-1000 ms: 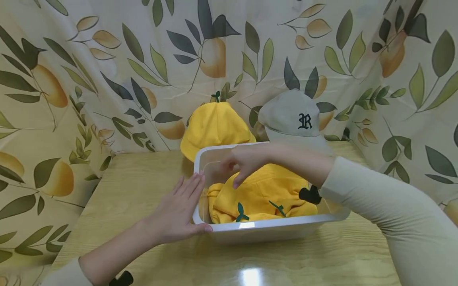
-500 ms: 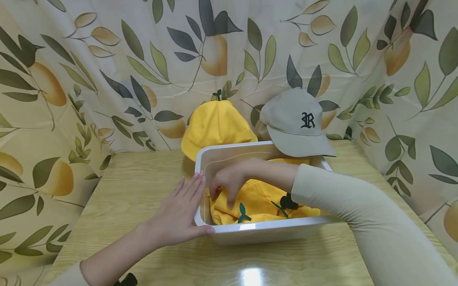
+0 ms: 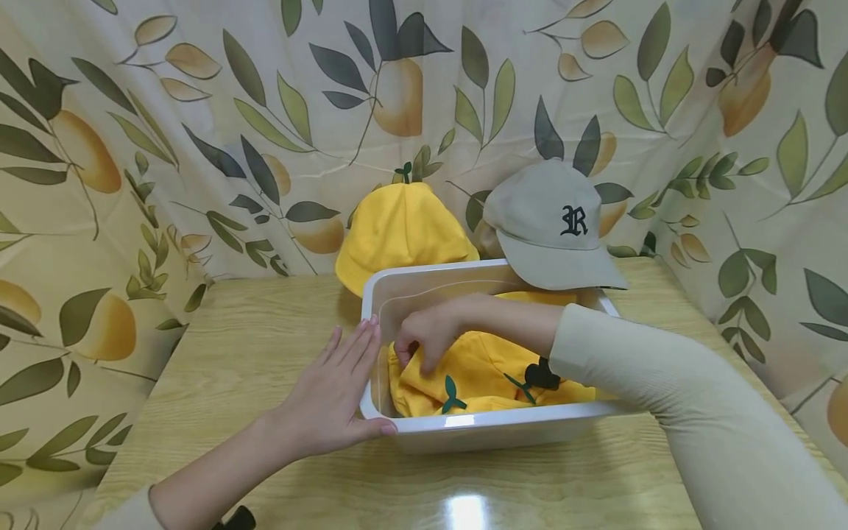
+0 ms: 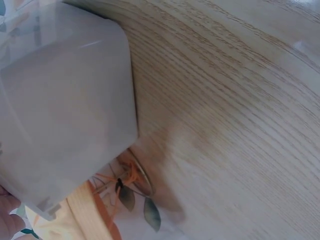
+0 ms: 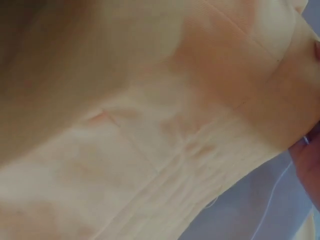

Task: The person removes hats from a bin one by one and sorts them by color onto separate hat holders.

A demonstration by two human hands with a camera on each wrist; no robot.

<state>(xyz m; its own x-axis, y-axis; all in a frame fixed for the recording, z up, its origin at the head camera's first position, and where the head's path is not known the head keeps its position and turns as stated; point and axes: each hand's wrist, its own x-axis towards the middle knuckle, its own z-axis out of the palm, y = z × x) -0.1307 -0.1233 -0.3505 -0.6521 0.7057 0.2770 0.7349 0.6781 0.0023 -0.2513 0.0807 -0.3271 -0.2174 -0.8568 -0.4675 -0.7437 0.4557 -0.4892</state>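
A white plastic bin holds yellow cloth hats with green sprout-shaped tips. Inside it, my right hand pinches the left edge of a hat. The right wrist view shows that hat's fabric close up, the fingers at its edge. My left hand lies with straight fingers against the bin's left rim, its thumb on the front corner. From the left wrist, the bin's outer wall and a few fingertips are visible. How many hats are stacked in the bin cannot be told.
Behind the bin a yellow hat stands at the left. A grey cap with a black letter is at the right, its brim over the back rim. A patterned curtain encloses the wooden table.
My right hand has come down into the bin and taken hold of the hat's left edge. The forearm no longer covers the grey cap's brim. My left hand stays at the rim.
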